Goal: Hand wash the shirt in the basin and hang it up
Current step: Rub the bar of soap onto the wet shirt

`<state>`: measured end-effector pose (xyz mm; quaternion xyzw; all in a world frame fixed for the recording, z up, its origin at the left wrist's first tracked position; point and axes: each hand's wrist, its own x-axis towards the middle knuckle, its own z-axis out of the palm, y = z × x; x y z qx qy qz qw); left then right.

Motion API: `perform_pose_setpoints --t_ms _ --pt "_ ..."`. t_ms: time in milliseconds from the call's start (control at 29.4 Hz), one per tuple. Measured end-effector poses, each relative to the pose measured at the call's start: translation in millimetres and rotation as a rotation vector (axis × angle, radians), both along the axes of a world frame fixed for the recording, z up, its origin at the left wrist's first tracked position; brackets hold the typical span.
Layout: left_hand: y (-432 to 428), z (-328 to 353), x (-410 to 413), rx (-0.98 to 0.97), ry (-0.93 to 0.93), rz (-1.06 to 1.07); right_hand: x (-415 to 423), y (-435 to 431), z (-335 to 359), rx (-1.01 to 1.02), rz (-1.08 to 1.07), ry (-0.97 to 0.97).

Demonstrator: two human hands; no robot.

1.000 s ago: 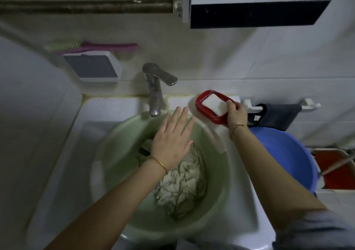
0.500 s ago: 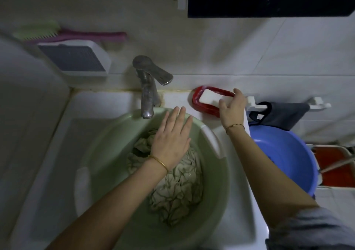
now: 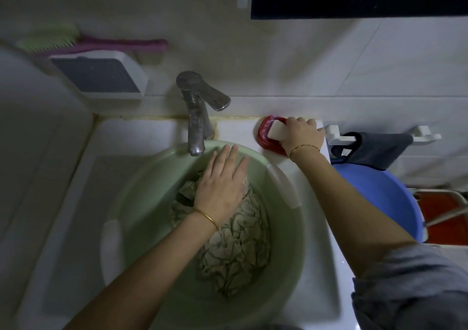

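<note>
Green plastic forms the basin (image 3: pixel 141 190), which sits inside a white sink (image 3: pixel 63 203) with its far rim under the spout of a metal tap (image 3: pixel 196 124). The shirt (image 3: pixel 238 251), pale with a dark pattern, lies crumpled in the middle and right part of the basin. The left hand (image 3: pixel 222 185) lies flat on the far end of the shirt, fingers straight and close together, pressing down and grasping nothing; a gold bangle circles its wrist. The right hand (image 3: pixel 301 137) is at the back right corner of the sink ledge, its fingers curled round a white soap bar (image 3: pixel 276 128). The bar stands tilted in a red soap dish (image 3: pixel 264 138), which rests on the ledge just beside the basin's rim. Right of the sink stands a blue bucket (image 3: pixel 374 203), and above it a dark cloth (image 3: pixel 374 149) hangs from a white wall rail (image 3: pixel 336 134). On the wall to the left, a pink and green brush (image 3: pixel 101 44) lies on a white holder (image 3: pixel 101 76).
</note>
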<state>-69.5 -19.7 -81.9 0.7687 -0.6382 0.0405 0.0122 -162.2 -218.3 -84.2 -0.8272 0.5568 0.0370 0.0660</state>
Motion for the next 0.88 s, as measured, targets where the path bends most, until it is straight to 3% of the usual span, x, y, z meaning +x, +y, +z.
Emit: perform_pose_setpoints --t_ms 204,340,408,476,578,646,748,884 --pt "8.0 -4.2 10.0 0.038 0.035 0.023 4.4 -4.4 5.7 0.025 0.025 -0.017" --pt "18.9 -17.5 13.1 0.009 0.17 0.048 4.7 1.2 4.1 -0.068 0.081 -0.047" --pt "25.3 -23.2 13.7 0.132 0.285 0.105 2.4 4.3 3.2 -0.123 0.109 -0.077" --pt "33.0 -31.8 13.5 0.301 0.364 0.166 -0.5 9.4 7.9 -0.229 0.119 -0.184" --pt "44.2 -46.5 4.2 0.496 0.449 0.168 -6.0 27.9 24.7 -0.325 0.085 -0.524" --pt "47.9 -53.4 1.2 0.525 0.484 0.152 -9.9 50.5 33.7 -0.158 0.051 -0.732" --pt "47.1 -50.9 6.6 0.536 0.533 0.195 -14.6 92.7 38.0 0.296 -0.055 -0.986" --pt "46.6 -36.3 13.3 0.662 0.575 0.243 -13.3 139.0 26.8 0.735 -0.233 -1.043"
